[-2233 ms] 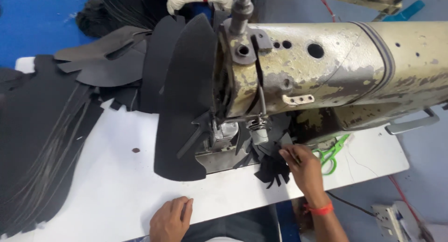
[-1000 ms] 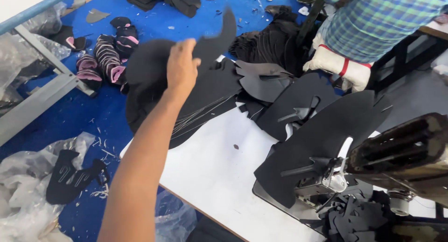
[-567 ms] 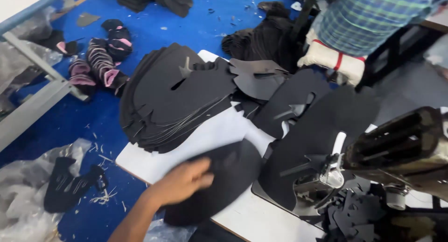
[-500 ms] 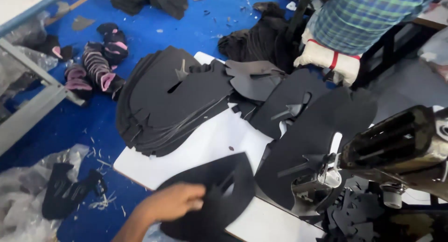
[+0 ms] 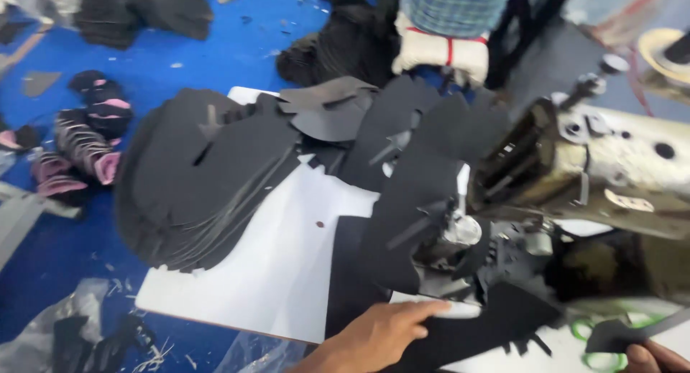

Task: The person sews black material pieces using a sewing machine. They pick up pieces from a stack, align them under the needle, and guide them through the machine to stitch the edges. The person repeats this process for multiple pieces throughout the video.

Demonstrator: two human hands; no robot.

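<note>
While flat, left hand presses black piece.

Stitching workshop, likely shoe-upper production.
Worn cream industrial sewing machine on white worktable; left of the machine a stack of black die-cut fabric pieces; beyond the stack, blue floor with offcuts.

Blue floor strewn with scraps surrounds a white table.
</note>
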